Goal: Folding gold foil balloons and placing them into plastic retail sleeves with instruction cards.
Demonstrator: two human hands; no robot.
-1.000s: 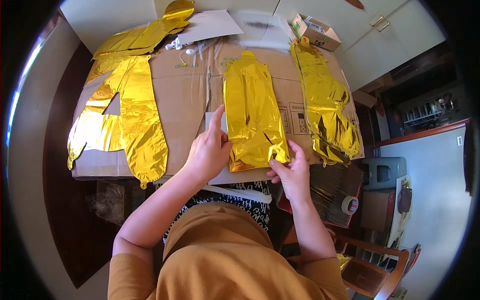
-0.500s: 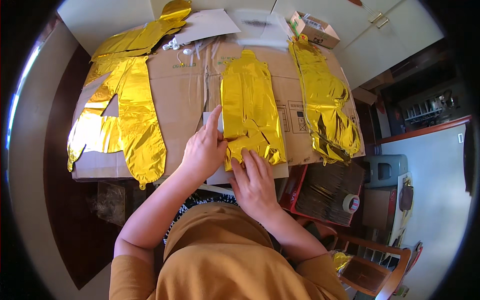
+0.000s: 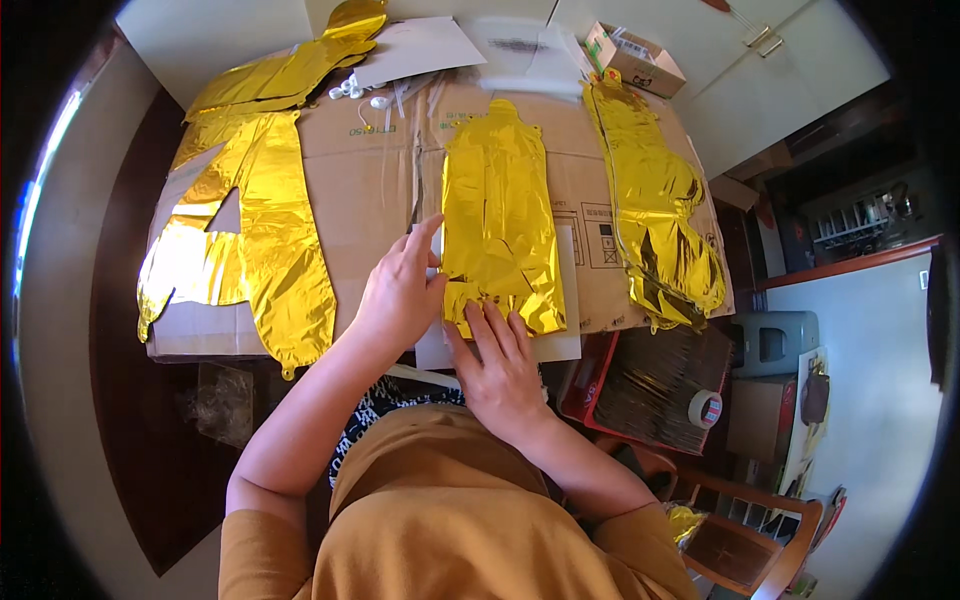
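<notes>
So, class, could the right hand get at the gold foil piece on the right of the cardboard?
Probably yes: nothing upright stands between the right hand and the right foil piece, though that hand rests on the middle foil.

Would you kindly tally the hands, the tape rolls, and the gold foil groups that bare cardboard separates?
Hands (left hand, right hand): 2
Tape roll: 1
Gold foil groups (left group, middle group, right group): 3
Total: 6

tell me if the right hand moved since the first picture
Yes, leftward: judged against the printed panel on the cardboard, the right hand now sits farther to the left.
</notes>
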